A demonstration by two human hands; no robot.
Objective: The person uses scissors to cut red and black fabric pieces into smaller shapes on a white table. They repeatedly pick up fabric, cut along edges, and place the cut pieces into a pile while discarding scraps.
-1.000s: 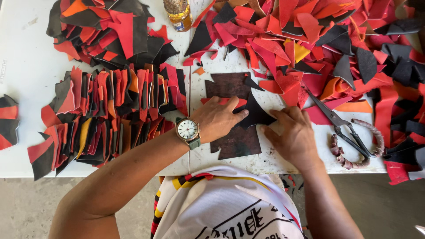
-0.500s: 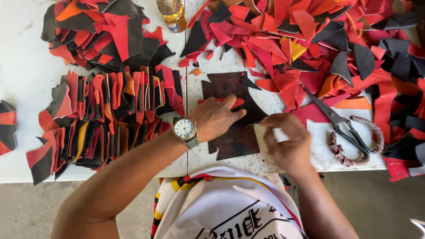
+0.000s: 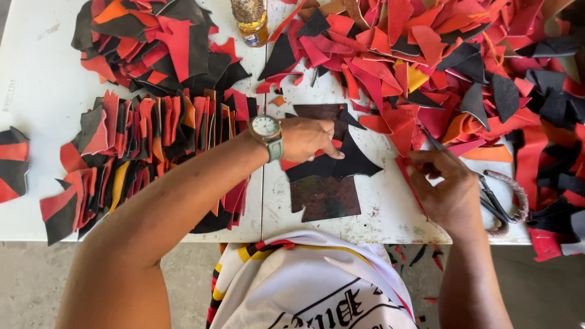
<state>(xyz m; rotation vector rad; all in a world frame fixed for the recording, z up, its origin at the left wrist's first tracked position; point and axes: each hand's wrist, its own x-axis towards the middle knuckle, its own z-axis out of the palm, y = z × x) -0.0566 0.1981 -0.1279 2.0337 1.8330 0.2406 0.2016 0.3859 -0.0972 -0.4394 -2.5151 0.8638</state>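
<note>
My left hand (image 3: 308, 137), with a wristwatch (image 3: 267, 131) on its wrist, presses flat on black leather pieces (image 3: 353, 161) that lie over a dark brown shirt-shaped template (image 3: 323, 195) on the white table (image 3: 378, 213). My right hand (image 3: 448, 186) is to the right of the template, its fingers pinching the edge of a red leather scrap (image 3: 407, 173) at the foot of the big heap. Scissors (image 3: 493, 204) lie just beyond that hand, partly hidden by it.
A large heap of red, black and orange leather scraps (image 3: 439, 67) covers the table's right and back. Overlapping cut pieces (image 3: 140, 152) stand in rows at the left, another pile (image 3: 158, 42) behind them. A glass jar (image 3: 250, 21) stands at the back. The table's front edge is close to my body.
My right hand has left the template's lower right side and moved right to the scrap heap, where it now pinches a red piece. My left hand stays pressed on the template.
</note>
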